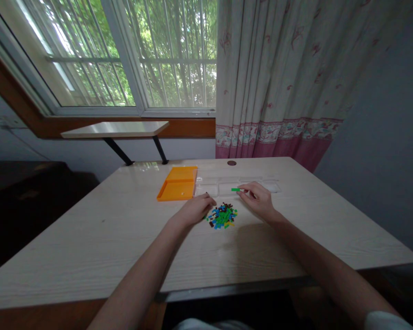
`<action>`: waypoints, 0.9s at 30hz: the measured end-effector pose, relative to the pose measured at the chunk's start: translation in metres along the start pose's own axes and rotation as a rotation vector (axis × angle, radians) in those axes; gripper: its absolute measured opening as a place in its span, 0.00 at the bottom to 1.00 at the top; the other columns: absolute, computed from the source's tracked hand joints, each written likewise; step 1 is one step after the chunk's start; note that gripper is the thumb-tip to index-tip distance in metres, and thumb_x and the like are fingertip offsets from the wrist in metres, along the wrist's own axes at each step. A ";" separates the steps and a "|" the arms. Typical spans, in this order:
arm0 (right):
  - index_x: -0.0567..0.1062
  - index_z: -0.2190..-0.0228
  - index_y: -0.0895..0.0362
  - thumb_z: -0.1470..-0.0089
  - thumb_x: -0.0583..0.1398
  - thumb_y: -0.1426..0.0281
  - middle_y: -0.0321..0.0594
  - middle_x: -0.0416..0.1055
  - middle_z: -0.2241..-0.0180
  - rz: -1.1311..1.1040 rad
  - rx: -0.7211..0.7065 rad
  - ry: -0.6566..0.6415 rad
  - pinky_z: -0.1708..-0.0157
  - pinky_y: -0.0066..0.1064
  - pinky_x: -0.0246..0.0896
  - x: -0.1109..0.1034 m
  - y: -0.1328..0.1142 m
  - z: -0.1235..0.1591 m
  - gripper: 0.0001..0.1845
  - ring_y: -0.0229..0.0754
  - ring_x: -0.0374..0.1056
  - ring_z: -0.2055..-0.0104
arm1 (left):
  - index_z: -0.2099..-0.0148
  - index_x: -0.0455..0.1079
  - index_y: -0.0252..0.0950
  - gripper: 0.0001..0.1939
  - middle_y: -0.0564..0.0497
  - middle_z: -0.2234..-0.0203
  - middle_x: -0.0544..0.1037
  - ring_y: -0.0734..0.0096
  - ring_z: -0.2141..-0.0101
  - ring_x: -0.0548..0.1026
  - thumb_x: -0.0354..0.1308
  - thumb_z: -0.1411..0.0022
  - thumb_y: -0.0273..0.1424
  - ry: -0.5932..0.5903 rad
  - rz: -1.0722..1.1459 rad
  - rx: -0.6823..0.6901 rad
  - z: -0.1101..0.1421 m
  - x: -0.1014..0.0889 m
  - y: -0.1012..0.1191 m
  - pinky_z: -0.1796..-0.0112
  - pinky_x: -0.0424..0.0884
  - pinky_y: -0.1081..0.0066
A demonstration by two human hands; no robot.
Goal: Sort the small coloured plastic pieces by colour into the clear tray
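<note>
My right hand (258, 198) pinches a long, thin green building brick (234, 189) between thumb and fingertips, above the clear plastic compartment tray (211, 195). Just below and between my hands lies a heap of small loose bricks (224, 216) in green, blue, yellow and dark brown. At the heap's left edge is my left hand (198, 208), its fingers curled together and pointing toward the bricks. A small dark bit shows by its fingertips; whether they grip it is too small to tell.
An orange plastic tray (177, 190) in two sections stands left of the clear tray, with a tiny pale piece in it. A raised shelf (119, 129) on black legs rises at the table's back left. A round dark cable hole cover (231, 163) sits near the back edge.
</note>
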State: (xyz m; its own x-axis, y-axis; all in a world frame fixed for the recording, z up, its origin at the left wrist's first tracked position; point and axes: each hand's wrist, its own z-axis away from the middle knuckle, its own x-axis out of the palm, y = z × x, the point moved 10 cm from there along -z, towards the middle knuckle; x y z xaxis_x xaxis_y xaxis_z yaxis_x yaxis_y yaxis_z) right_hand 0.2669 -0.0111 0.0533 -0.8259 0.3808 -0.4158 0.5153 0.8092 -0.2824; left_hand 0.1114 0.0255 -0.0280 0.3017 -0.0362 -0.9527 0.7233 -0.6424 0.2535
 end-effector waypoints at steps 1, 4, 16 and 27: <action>0.73 0.66 0.56 0.48 0.59 0.71 0.37 0.69 0.75 -0.003 -0.002 0.001 0.78 0.25 0.57 0.000 0.000 0.000 0.05 0.34 0.62 0.76 | 0.57 0.69 0.37 0.14 0.47 0.63 0.71 0.70 0.63 0.71 0.46 0.41 0.26 -0.005 -0.005 0.007 0.000 0.000 0.001 0.63 0.66 0.74; 0.73 0.66 0.56 0.49 0.59 0.72 0.37 0.69 0.75 -0.009 -0.015 0.004 0.77 0.25 0.57 0.000 -0.002 -0.001 0.06 0.34 0.62 0.76 | 0.58 0.70 0.37 0.12 0.48 0.64 0.72 0.70 0.64 0.71 0.47 0.41 0.26 -0.017 -0.017 0.029 0.000 -0.001 0.004 0.64 0.66 0.74; 0.73 0.66 0.55 0.49 0.59 0.71 0.37 0.70 0.75 0.004 -0.019 0.012 0.77 0.25 0.58 0.000 -0.001 0.000 0.05 0.34 0.63 0.75 | 0.60 0.71 0.37 0.12 0.48 0.65 0.73 0.71 0.65 0.71 0.47 0.40 0.27 -0.041 -0.014 0.027 -0.001 -0.001 0.006 0.64 0.65 0.75; 0.74 0.65 0.54 0.46 0.56 0.67 0.40 0.73 0.68 0.228 -0.039 -0.267 0.67 0.28 0.60 0.006 0.024 -0.003 0.08 0.38 0.68 0.67 | 0.60 0.70 0.36 0.12 0.48 0.67 0.73 0.70 0.66 0.71 0.45 0.39 0.29 0.012 -0.022 0.010 0.000 -0.010 0.013 0.65 0.66 0.73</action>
State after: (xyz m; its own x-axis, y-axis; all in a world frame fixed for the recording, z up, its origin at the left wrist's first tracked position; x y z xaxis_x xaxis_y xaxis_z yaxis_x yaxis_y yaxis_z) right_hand 0.2733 0.0123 0.0465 -0.5989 0.4276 -0.6772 0.6664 0.7350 -0.1253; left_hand 0.1175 0.0174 -0.0153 0.2937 -0.0129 -0.9558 0.7233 -0.6508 0.2310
